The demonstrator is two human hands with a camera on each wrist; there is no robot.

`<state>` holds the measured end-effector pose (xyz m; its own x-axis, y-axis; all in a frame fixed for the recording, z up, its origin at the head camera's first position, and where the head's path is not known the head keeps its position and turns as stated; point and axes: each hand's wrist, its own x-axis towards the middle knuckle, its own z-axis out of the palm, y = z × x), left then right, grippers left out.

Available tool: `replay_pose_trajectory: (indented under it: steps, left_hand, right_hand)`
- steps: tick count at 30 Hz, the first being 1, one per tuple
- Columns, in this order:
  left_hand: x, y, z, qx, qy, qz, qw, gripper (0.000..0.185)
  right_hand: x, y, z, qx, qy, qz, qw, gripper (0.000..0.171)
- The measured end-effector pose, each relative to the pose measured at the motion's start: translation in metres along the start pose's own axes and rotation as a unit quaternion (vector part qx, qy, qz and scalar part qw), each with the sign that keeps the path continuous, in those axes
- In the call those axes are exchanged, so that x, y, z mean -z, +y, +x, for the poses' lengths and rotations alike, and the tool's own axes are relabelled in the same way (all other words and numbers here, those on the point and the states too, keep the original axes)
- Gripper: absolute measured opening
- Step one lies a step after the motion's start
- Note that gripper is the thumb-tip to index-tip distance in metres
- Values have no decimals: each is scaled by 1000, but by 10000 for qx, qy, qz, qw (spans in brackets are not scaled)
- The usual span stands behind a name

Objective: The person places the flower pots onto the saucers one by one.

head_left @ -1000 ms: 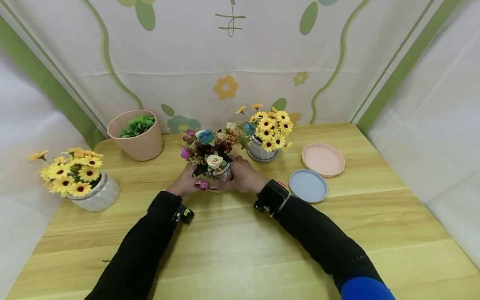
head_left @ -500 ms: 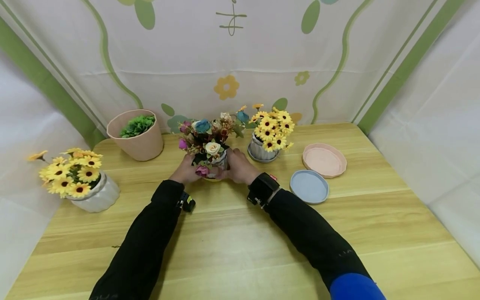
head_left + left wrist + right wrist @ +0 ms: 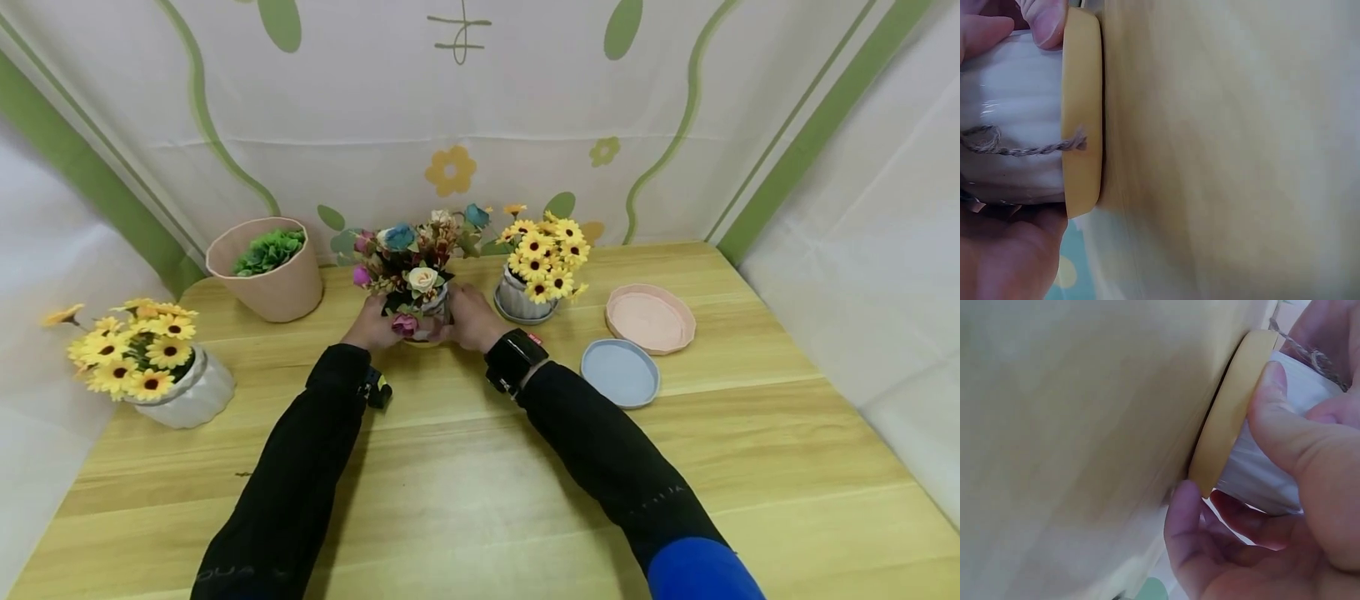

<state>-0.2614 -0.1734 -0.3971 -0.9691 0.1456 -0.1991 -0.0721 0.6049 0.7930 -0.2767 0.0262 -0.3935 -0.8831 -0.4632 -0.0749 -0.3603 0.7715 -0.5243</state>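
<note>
Printed fabric [image 3: 337,100] backs a wooden table [image 3: 465,483], near whose rear edge the left hand [image 3: 372,325] and right hand [image 3: 476,319] grip opposite sides of a white flower pot [image 3: 1016,112] seated on a yellow saucer [image 3: 1082,94], twine [image 3: 1025,151] overlapping its rim.

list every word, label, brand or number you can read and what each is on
None readable.
Left sleeve: pale lettering, too blurred.
Right sleeve: pale marks, too small.
Red tag by the right wrist strap: too small.
Green sign on the backdrop: cut off, unreadable.
</note>
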Motion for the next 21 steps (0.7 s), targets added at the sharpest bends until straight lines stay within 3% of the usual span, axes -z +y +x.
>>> replay_pose_trajectory:
  steps: [3,5,8,14,21]
  left_hand:
    - [0,-1,5,-27,14,-57,10000,77]
    - [2,0,7,131,-9,-89,9999,80]
    - [4,0,12,17,35,-58,10000,78]
    - [7,1,18,407,46,-215,9989,76]
    - [7,1,29,34,44,-643,9979,66]
  right_hand:
    - [1,0,4,34,-16,-248,9997,39]
    - [2,0,7,114,19,-307,9995,29]
    - [3,-1,11,134,-13,-266,9996,23]
    - [7,-4,22,-25,-202,-529,9984,32]
    - [10,-3,34,-273,-395,-808,9956,52]
